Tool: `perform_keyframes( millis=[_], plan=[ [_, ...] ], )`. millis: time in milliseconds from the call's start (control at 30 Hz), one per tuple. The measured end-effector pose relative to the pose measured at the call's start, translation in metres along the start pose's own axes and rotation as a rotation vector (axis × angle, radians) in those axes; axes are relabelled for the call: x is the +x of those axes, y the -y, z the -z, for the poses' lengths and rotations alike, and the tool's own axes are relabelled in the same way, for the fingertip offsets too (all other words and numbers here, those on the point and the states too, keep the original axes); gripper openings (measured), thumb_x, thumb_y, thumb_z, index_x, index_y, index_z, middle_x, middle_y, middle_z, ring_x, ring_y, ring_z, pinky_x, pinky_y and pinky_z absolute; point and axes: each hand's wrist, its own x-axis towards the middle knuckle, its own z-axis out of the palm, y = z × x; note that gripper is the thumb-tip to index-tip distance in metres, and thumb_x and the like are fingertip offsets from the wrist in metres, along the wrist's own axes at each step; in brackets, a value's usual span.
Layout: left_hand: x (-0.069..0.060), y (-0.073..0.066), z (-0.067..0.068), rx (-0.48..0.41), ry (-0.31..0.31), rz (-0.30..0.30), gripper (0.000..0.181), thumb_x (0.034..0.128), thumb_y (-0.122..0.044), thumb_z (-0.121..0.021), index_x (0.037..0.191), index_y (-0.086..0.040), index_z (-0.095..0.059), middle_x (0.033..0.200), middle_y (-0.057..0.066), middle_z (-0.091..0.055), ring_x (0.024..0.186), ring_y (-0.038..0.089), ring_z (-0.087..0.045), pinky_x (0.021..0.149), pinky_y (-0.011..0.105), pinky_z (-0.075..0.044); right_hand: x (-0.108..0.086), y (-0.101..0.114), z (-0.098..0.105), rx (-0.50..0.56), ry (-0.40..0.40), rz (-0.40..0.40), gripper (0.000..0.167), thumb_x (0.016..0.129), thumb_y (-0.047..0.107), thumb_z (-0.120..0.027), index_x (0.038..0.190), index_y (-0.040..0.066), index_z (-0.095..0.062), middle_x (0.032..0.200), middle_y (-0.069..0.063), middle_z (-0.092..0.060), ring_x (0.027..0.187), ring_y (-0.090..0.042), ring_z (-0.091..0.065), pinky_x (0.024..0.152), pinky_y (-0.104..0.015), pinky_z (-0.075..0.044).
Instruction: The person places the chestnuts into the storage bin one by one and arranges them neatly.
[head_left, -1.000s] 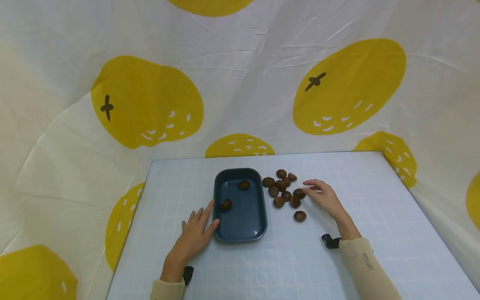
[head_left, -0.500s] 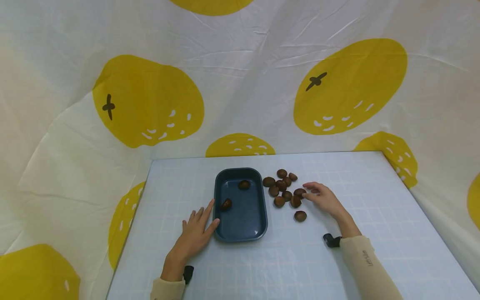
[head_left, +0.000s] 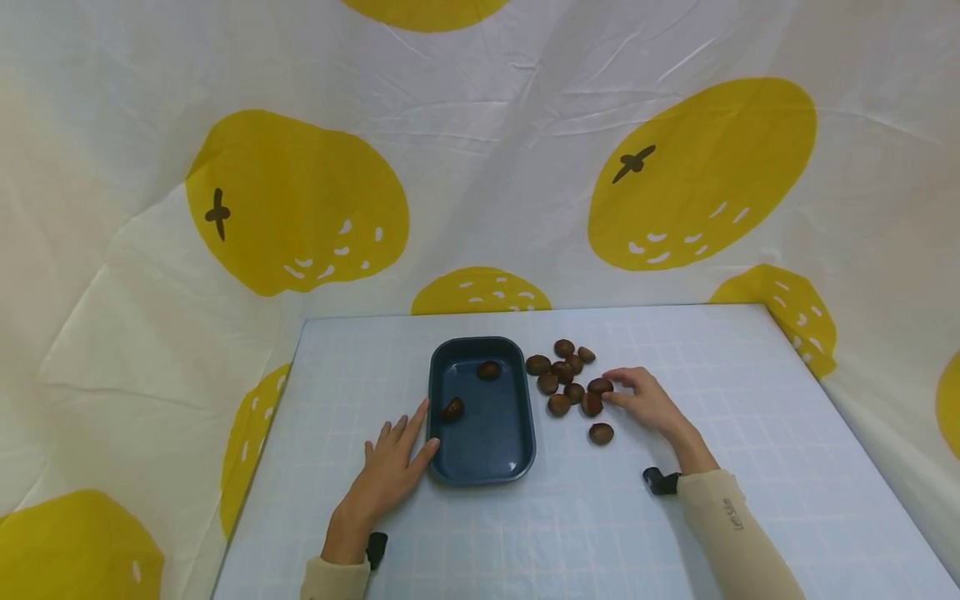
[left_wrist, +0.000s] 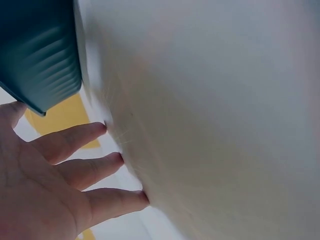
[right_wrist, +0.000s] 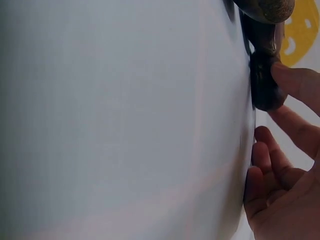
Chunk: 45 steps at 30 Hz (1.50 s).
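Observation:
My left hand (head_left: 386, 479) lies beside the dark blue tray (head_left: 482, 475), fingers spread, with index fingertip and thumb at its left wall. In the left wrist view, the other fingertips touch the table below the tray (left_wrist: 47, 65). Two brown chestnuts rest inside, one near the back (head_left: 488, 369) and one by the left side (head_left: 453, 409). To the right, my right hand (head_left: 651, 407) pinches a chestnut (head_left: 600, 386) between thumb and index finger at the edge of a loose group. The right wrist view shows that chestnut (right_wrist: 265, 82) still at the tabletop, the other fingers curled beneath.
Several more chestnuts (head_left: 561, 371) cluster close to the tray's right wall. A single chestnut (head_left: 601, 433) lies apart, nearer the front. The white table (head_left: 525, 542) backs onto a hanging cloth (head_left: 495, 192) with yellow fruit prints.
My right hand has moved slightly, its thumb and index finger closing around the chestnut at the group's right edge. The left hand and tray stay put.

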Motion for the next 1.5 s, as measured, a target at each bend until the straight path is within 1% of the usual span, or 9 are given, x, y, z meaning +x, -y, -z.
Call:
perform_keyframes(
  millis=[133,233,333,533,800,1067,1167,1400,1500],
  plan=[
    [0.000,0.000,0.000,0.005,0.000,0.001,0.072,0.0972,-0.072,-0.035,0.160,-0.044,-0.014,0.157,0.023,-0.031,0.144,0.054,-0.016,0.104,0.079,-0.003,0.002,0.001,-0.001,-0.009,0.006,0.048,0.029,0.091,0.009,-0.073,0.120,0.001,-0.070,0.120,-0.015,-0.068,0.120,-0.039,-0.053,0.101,-0.060,-0.038],
    [0.000,0.001,0.000,0.005,-0.006,0.000,0.070,0.0980,-0.070,-0.036,0.159,-0.044,-0.014,0.157,0.023,-0.032,0.144,0.054,-0.017,0.104,0.079,-0.004,0.002,0.002,0.000,-0.011,0.008,0.059,0.027,0.091,0.006,-0.073,0.118,0.001,-0.072,0.118,-0.013,-0.069,0.118,-0.038,-0.055,0.101,-0.060,-0.039],
    [0.000,0.001,0.000,0.004,-0.008,0.000,0.069,0.0985,-0.069,-0.037,0.159,-0.045,-0.014,0.158,0.022,-0.032,0.144,0.053,-0.017,0.104,0.079,-0.004,0.001,0.005,0.000,-0.017,0.004,0.061,0.027,0.091,0.008,-0.073,0.117,0.001,-0.072,0.117,-0.013,-0.069,0.118,-0.038,-0.055,0.100,-0.060,-0.038],
    [0.000,0.000,-0.001,0.008,-0.001,0.014,0.070,0.0977,-0.071,-0.035,0.159,-0.046,-0.013,0.158,0.022,-0.031,0.145,0.053,-0.015,0.105,0.078,-0.003,-0.001,0.006,-0.001,-0.023,-0.011,0.028,0.028,0.090,0.012,-0.075,0.115,0.000,-0.072,0.117,-0.016,-0.068,0.119,-0.039,-0.052,0.100,-0.060,-0.038],
    [0.000,-0.002,-0.003,0.022,-0.015,0.016,0.068,0.1015,-0.062,-0.040,0.161,-0.039,-0.017,0.156,0.025,-0.034,0.143,0.056,-0.018,0.104,0.079,-0.004,-0.003,0.004,-0.001,-0.019,-0.019,0.004,0.031,0.091,0.017,-0.075,0.117,-0.001,-0.071,0.120,-0.018,-0.066,0.120,-0.040,-0.050,0.101,-0.061,-0.037],
    [0.000,-0.004,0.000,0.009,0.004,0.035,0.068,0.1010,-0.063,-0.041,0.160,-0.042,-0.016,0.157,0.023,-0.031,0.144,0.053,-0.016,0.105,0.078,-0.003,-0.004,0.005,-0.001,0.008,-0.021,-0.014,0.032,0.092,0.018,-0.074,0.118,-0.001,-0.070,0.120,-0.018,-0.066,0.122,-0.040,-0.049,0.102,-0.061,-0.035],
    [0.000,-0.004,0.000,0.005,0.004,0.036,0.067,0.1015,-0.060,-0.043,0.160,-0.042,-0.016,0.157,0.023,-0.031,0.144,0.053,-0.016,0.105,0.078,-0.003,-0.005,0.006,-0.002,0.021,-0.029,-0.013,0.031,0.092,0.019,-0.075,0.116,-0.001,-0.071,0.119,-0.017,-0.067,0.122,-0.040,-0.049,0.102,-0.062,-0.033],
    [0.001,-0.003,0.000,0.005,-0.004,0.031,0.067,0.1014,-0.060,-0.044,0.160,-0.044,-0.016,0.157,0.023,-0.032,0.144,0.053,-0.016,0.105,0.078,-0.003,-0.006,0.012,-0.003,0.022,-0.050,0.033,0.028,0.092,0.018,-0.073,0.113,-0.001,-0.072,0.115,-0.016,-0.068,0.119,-0.042,-0.050,0.099,-0.064,-0.033],
    [0.001,-0.002,0.000,0.010,-0.005,0.027,0.068,0.1004,-0.064,-0.041,0.160,-0.043,-0.016,0.157,0.023,-0.032,0.144,0.053,-0.017,0.105,0.078,-0.004,-0.006,0.015,-0.001,0.031,-0.039,-0.023,0.033,0.093,0.022,-0.073,0.117,0.000,-0.070,0.120,-0.017,-0.066,0.122,-0.042,-0.049,0.101,-0.064,-0.034]
  ],
)
